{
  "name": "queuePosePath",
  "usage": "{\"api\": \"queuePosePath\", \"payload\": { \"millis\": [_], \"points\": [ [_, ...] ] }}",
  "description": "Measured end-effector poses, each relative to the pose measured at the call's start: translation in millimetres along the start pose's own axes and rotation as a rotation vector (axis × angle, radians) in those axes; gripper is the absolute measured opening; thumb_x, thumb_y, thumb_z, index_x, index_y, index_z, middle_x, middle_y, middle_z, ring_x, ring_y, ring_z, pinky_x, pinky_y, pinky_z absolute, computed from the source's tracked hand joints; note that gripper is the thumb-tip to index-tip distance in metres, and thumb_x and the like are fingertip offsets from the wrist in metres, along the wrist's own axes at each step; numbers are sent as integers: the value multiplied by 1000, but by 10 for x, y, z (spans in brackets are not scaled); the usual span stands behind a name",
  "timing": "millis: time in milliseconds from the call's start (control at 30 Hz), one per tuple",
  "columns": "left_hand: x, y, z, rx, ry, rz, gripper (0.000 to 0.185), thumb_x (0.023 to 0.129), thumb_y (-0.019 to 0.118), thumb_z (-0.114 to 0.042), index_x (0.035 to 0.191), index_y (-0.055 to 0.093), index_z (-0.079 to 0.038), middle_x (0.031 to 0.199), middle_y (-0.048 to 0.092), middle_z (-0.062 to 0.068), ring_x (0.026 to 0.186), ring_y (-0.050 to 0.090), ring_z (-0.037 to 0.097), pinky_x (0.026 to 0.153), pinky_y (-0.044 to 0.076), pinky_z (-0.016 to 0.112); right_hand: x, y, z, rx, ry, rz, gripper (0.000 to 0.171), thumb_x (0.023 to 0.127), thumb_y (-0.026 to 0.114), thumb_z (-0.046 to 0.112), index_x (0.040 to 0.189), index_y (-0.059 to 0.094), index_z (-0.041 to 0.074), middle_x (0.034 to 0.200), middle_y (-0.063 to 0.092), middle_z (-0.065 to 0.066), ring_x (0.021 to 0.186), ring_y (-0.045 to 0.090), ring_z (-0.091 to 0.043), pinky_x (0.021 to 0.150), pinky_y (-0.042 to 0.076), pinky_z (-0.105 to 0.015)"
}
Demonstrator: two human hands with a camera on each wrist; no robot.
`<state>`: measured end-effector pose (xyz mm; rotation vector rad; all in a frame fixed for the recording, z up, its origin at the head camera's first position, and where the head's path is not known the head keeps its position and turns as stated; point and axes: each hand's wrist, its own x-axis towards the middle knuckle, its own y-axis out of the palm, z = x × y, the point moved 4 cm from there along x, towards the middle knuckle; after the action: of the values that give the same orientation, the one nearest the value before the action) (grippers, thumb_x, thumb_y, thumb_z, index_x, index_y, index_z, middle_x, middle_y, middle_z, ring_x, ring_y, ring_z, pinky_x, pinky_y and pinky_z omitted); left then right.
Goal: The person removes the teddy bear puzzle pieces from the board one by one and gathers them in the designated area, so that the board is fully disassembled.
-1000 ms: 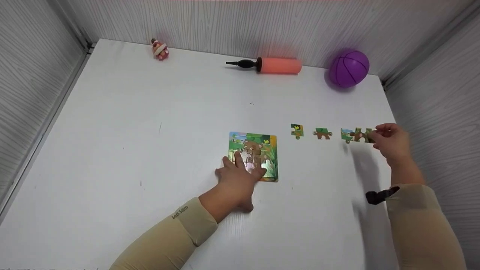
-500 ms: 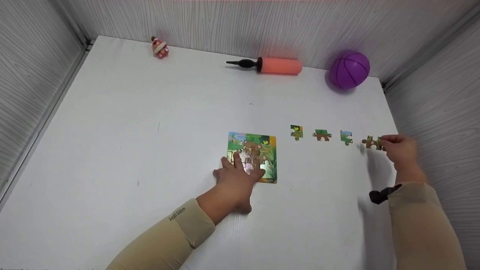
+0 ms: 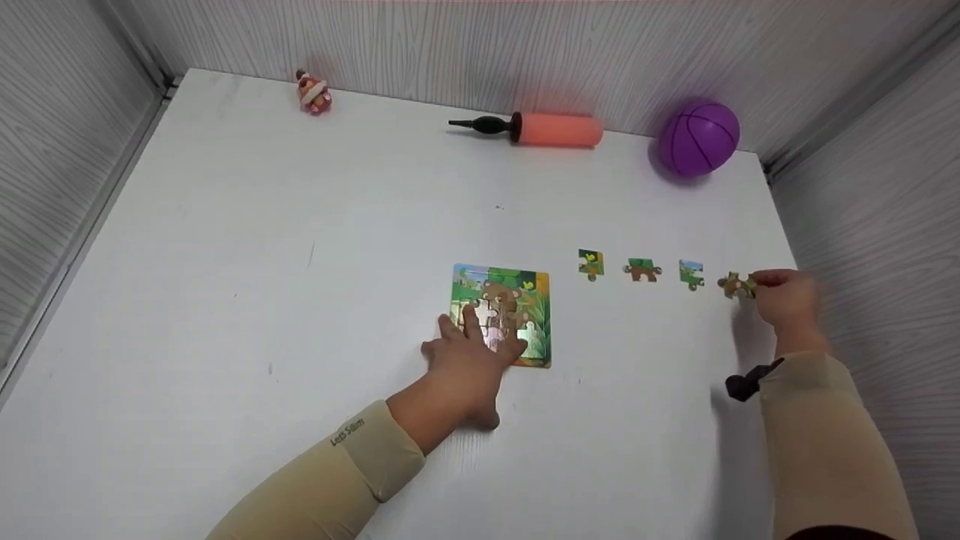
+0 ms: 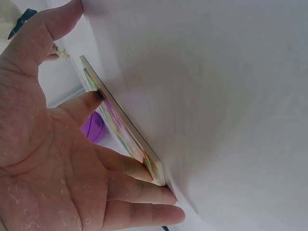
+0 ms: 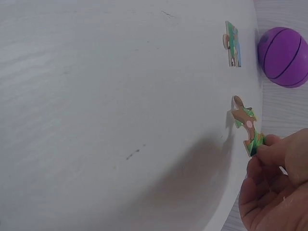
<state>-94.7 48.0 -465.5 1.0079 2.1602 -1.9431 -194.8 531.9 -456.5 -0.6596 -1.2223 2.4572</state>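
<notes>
Left hand [image 3: 466, 358] covers the lower-left part of the puzzle board [image 3: 517, 300], so the slots under it can't be read. In the left wrist view the board shows edge-on only; its picture is unreadable. The puzzle piece [image 3: 736, 286] in the right hand [image 3: 784, 300] is half hidden behind the fingers [image 5: 269, 156]. Small figurine [image 3: 313, 93] at the far table edge is too small to identify. Right wrist view cuts the purple ball [image 5: 284, 57] at the frame edge.

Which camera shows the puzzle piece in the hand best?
The right wrist view: the piece shows large, pinched by the right hand. The head view shows it small. The left wrist view doesn't show it.
</notes>
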Motion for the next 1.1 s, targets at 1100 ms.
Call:
{"api": "queuePosePath", "payload": {
  "millis": [1100],
  "points": [
    [17, 12, -3, 10, 6, -4, 111, 73, 89, -55, 167, 31, -44, 167, 9, 42, 144, 20, 73, 93, 47, 76, -120, 264, 113, -245, -288, 38, 41, 110, 41, 12, 134, 65, -10, 145, 54, -37, 134, 50, -53, 105, 44, -64]
  ]
}}
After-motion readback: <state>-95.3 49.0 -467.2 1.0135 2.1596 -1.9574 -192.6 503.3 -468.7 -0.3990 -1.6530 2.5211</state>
